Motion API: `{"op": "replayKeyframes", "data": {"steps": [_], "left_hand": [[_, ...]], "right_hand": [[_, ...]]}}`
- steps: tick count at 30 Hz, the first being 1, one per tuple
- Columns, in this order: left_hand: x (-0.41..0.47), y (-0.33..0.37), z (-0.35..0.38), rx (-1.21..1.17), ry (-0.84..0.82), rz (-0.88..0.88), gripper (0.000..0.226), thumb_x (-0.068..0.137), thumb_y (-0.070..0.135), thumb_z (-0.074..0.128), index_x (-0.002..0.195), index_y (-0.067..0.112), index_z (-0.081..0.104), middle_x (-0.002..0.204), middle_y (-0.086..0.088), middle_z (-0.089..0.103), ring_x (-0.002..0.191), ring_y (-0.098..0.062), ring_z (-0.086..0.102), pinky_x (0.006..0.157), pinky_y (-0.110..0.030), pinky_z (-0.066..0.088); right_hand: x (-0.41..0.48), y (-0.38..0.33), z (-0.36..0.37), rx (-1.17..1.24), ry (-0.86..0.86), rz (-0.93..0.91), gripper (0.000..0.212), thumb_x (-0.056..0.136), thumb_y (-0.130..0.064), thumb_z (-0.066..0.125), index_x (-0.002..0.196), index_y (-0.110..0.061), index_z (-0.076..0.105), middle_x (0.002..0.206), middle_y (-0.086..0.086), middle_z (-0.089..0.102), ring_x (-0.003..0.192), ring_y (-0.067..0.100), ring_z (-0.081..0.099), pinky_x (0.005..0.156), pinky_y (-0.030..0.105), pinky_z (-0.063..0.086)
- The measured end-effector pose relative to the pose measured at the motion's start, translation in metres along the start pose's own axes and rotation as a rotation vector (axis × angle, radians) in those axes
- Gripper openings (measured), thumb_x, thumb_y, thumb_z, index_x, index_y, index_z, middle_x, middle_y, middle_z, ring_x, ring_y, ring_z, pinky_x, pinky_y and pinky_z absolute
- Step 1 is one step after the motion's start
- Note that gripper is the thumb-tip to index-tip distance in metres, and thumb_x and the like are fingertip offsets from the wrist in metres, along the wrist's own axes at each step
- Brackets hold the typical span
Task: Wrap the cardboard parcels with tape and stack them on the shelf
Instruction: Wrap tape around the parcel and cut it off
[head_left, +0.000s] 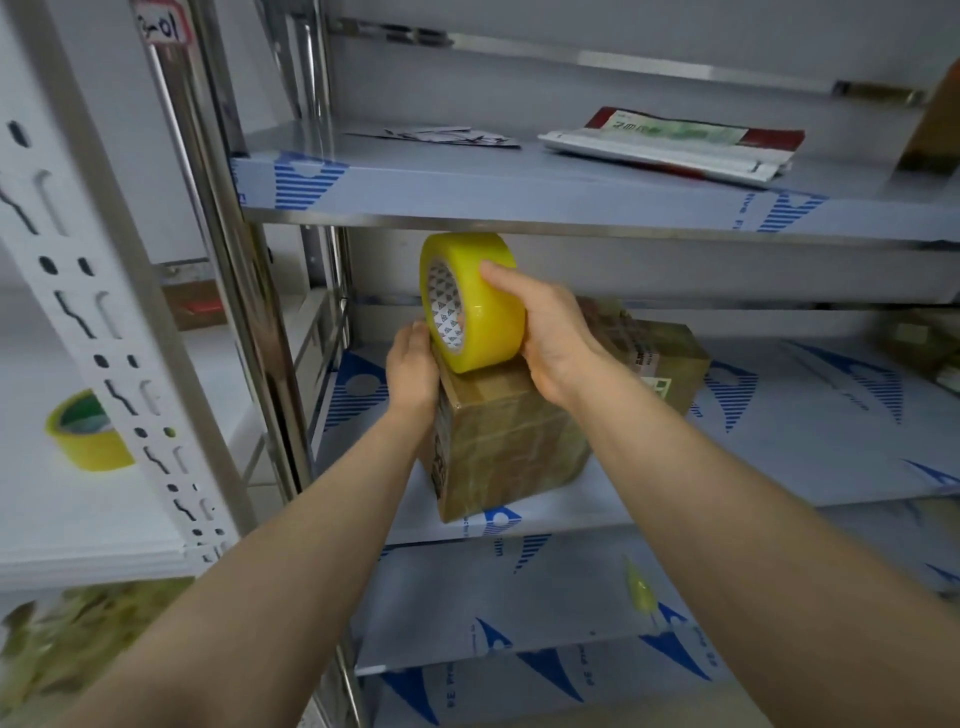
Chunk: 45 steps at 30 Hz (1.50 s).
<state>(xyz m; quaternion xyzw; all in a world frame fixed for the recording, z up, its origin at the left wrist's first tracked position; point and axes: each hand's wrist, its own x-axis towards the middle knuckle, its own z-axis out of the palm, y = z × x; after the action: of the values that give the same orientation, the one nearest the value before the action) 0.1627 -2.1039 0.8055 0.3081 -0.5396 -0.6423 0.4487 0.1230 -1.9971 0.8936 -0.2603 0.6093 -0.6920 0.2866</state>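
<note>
A tape-wrapped cardboard parcel (501, 441) sits at the front of the middle steel shelf (779, 457). A second taped parcel (660, 353) stands behind it to the right. My right hand (550, 332) grips a big yellow tape roll (475, 301) that stands on edge on top of the front parcel. My left hand (413, 364) presses against the parcel's top left edge, fingers touching the roll's open side; its fingertips are hidden behind the roll.
The upper shelf (519, 192) holds a flat printed pouch (670, 145) and paper scraps (441, 136). A white slotted upright (93, 312) stands at left, with another yellow tape roll (88, 431) on the white shelf behind it. Lower steel shelves (519, 597) lie below.
</note>
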Motion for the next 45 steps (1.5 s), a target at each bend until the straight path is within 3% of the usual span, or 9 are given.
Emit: {"op": "replayKeyframes", "data": {"steps": [6, 15, 19, 23, 26, 30, 33, 36, 45], "left_hand": [[0.018, -0.003, 0.002, 0.196, 0.047, -0.015, 0.032, 0.099, 0.012, 0.032, 0.101, -0.001, 0.061, 0.114, -0.023, 0.059, 0.104, -0.033, 0.055, 0.081, -0.031, 0.041], [0.024, -0.006, 0.003, 0.189, 0.027, -0.014, 0.028, 0.097, 0.01, 0.033, 0.097, 0.009, 0.061, 0.111, -0.017, 0.061, 0.102, -0.028, 0.056, 0.09, -0.034, 0.046], [0.02, -0.007, 0.002, 0.194, 0.006, 0.026, 0.034, 0.098, 0.011, 0.031, 0.108, 0.004, 0.063, 0.103, -0.004, 0.055, 0.101, -0.018, 0.052, 0.087, -0.026, 0.043], [0.016, -0.002, 0.0, 0.201, -0.01, 0.013, 0.035, 0.1, 0.013, 0.03, 0.111, 0.004, 0.062, 0.107, -0.006, 0.056, 0.101, -0.018, 0.052, 0.087, -0.025, 0.043], [0.02, 0.006, -0.001, 0.233, -0.055, -0.1, 0.033, 0.1, 0.015, 0.034, 0.116, 0.004, 0.061, 0.12, -0.016, 0.06, 0.112, -0.03, 0.056, 0.089, -0.031, 0.046], [0.044, 0.032, 0.008, 0.615, -0.13, -0.068, 0.037, 0.097, 0.017, 0.041, 0.121, -0.006, 0.056, 0.124, -0.025, 0.058, 0.112, -0.039, 0.057, 0.073, -0.031, 0.045], [0.057, 0.045, 0.031, 1.182, -0.27, 0.177, 0.059, 0.099, 0.047, 0.023, 0.118, 0.003, 0.057, 0.122, -0.022, 0.058, 0.11, -0.036, 0.055, 0.086, -0.036, 0.042], [0.066, 0.027, 0.043, 1.502, -0.465, 0.194, 0.072, 0.097, 0.059, 0.013, 0.124, 0.007, 0.056, 0.132, -0.019, 0.053, 0.117, -0.032, 0.052, 0.094, -0.037, 0.038], [0.074, 0.027, 0.041, 1.401, -0.543, -0.091, 0.094, 0.084, 0.078, 0.005, 0.128, 0.011, 0.056, 0.135, -0.013, 0.052, 0.12, -0.03, 0.05, 0.096, -0.038, 0.036]], "right_hand": [[-0.019, -0.017, -0.001, -0.062, 0.004, 0.013, 0.038, 0.077, -0.043, 0.074, 0.1, -0.014, 0.066, 0.093, 0.01, 0.073, 0.082, 0.026, 0.071, 0.079, 0.041, 0.058], [-0.067, -0.009, -0.031, -0.216, -0.036, 0.042, 0.031, 0.077, -0.042, 0.073, 0.07, -0.012, 0.069, 0.065, 0.001, 0.072, 0.055, 0.011, 0.068, 0.051, 0.022, 0.055], [-0.084, 0.027, -0.04, -0.25, 0.008, 0.095, 0.027, 0.077, -0.045, 0.072, 0.053, -0.033, 0.068, 0.05, -0.01, 0.064, 0.045, 0.0, 0.057, 0.048, 0.017, 0.048], [-0.09, 0.068, -0.04, -0.23, 0.06, 0.099, 0.04, 0.075, -0.045, 0.073, 0.086, -0.008, 0.065, 0.06, 0.002, 0.059, 0.056, 0.007, 0.055, 0.055, 0.021, 0.045], [-0.083, 0.082, -0.037, -0.21, 0.125, 0.054, 0.046, 0.078, -0.046, 0.071, 0.074, -0.001, 0.063, 0.061, 0.001, 0.055, 0.056, 0.009, 0.053, 0.051, 0.018, 0.044], [-0.077, 0.088, -0.034, -0.194, 0.157, -0.002, 0.043, 0.079, -0.046, 0.071, 0.055, -0.014, 0.057, 0.051, -0.005, 0.047, 0.048, 0.006, 0.045, 0.045, 0.015, 0.039], [-0.076, 0.09, -0.033, -0.167, 0.145, -0.002, 0.045, 0.076, -0.047, 0.073, 0.051, -0.014, 0.056, 0.049, -0.005, 0.048, 0.047, 0.007, 0.046, 0.044, 0.016, 0.039], [-0.075, 0.094, -0.033, -0.16, 0.138, 0.007, 0.052, 0.068, -0.053, 0.067, 0.064, -0.002, 0.059, 0.058, 0.004, 0.052, 0.054, 0.011, 0.05, 0.049, 0.02, 0.043], [-0.07, 0.096, -0.03, -0.177, 0.161, -0.037, 0.044, 0.07, -0.052, 0.066, 0.05, -0.015, 0.05, 0.05, -0.001, 0.042, 0.048, 0.008, 0.041, 0.044, 0.015, 0.036]]}}
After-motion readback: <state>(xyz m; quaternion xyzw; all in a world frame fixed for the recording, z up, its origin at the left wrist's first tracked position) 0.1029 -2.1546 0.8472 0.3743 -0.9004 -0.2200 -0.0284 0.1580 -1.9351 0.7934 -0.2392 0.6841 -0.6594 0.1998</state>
